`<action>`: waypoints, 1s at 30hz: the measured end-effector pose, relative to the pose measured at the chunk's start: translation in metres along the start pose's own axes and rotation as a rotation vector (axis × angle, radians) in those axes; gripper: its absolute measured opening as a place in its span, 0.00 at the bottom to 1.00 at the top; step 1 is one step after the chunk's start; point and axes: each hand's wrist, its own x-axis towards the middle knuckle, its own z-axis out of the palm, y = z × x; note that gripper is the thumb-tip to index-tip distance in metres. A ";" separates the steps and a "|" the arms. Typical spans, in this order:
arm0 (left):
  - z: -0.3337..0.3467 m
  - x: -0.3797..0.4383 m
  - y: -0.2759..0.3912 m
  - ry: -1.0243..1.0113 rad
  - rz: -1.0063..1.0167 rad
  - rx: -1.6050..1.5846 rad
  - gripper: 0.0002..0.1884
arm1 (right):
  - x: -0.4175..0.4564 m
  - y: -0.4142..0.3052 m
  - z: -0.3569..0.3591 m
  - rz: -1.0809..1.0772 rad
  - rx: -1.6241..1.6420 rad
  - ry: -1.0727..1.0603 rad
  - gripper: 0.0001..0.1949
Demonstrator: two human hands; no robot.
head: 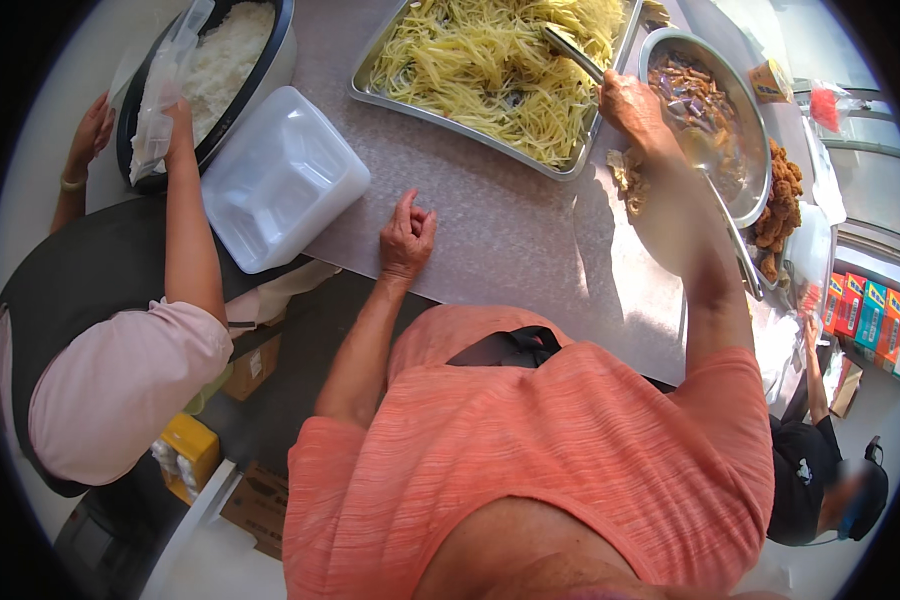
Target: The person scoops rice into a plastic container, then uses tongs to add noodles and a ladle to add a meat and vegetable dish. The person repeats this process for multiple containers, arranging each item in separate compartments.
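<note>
My right hand (631,109) grips the handle of a metal serving utensil (576,54). The utensil's far end rests in pale yellow shredded vegetable, probably potato (487,75), heaped in a rectangular metal tray (465,120). Near the table's front edge, my left hand (407,236) holds nothing; its fingers are loosely bent and the thumb stands apart. Left of it is a stack of translucent plastic compartment food trays (285,180), partly over the edge. Beneath my right forearm, crumpled brown scraps (627,180) lie on the table.
An oval metal basin (757,150) holds a saucy brown dish and a long-handled ladle (727,217). Fried pieces (778,199) lie beyond it. At left, a co-worker's hand (176,124) holds clear plastic containers (161,97) over a rice tub (281,67). Another person (802,472) is at right.
</note>
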 end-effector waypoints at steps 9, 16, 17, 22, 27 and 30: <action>-0.001 -0.003 -0.002 0.014 -0.002 0.041 0.23 | -0.024 -0.079 -0.009 -0.124 0.129 -0.023 0.15; 0.002 -0.003 -0.006 0.036 0.012 0.045 0.23 | -0.003 -0.105 0.035 -0.192 0.064 0.047 0.08; 0.001 -0.003 -0.007 0.038 0.013 0.053 0.23 | -0.004 -0.093 0.032 -0.183 0.064 0.031 0.07; 0.002 -0.003 -0.005 0.042 0.025 0.058 0.23 | -0.034 -0.039 0.009 0.056 0.077 -0.025 0.11; 0.002 -0.001 -0.002 0.019 0.045 0.081 0.23 | -0.036 -0.006 0.020 0.198 0.056 0.011 0.16; 0.003 -0.002 -0.001 0.014 0.030 0.048 0.23 | -0.050 -0.016 0.022 0.169 0.124 -0.114 0.15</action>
